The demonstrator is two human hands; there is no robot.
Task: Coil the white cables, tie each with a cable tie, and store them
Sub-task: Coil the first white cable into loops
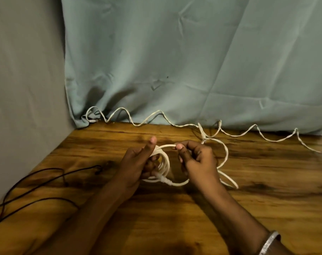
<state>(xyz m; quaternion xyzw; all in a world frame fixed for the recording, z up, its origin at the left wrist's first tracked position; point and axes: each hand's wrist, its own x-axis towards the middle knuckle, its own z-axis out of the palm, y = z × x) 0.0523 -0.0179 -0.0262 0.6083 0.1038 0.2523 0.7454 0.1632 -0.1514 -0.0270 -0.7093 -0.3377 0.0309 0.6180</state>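
A white cable is partly wound into a small coil (164, 162) above the middle of the wooden table (174, 218). My left hand (140, 162) grips the coil, fingers through its loops and thumb raised. My right hand (197, 159) pinches the cable's running strand at the top of the coil. A ribbed connector end (163, 179) sticks out at the coil's bottom. From my right hand a loose loop (225, 155) of the cable trails over the table. A second white cable (156, 115) zigzags along the back edge. I see no cable tie.
A thin black cable (46, 183) sprawls over the table's left part, reaching the front left edge. A pale green cloth (193, 61) hangs behind the table, a grey wall (24, 89) stands at the left. A metal bangle (268, 242) is on my right wrist.
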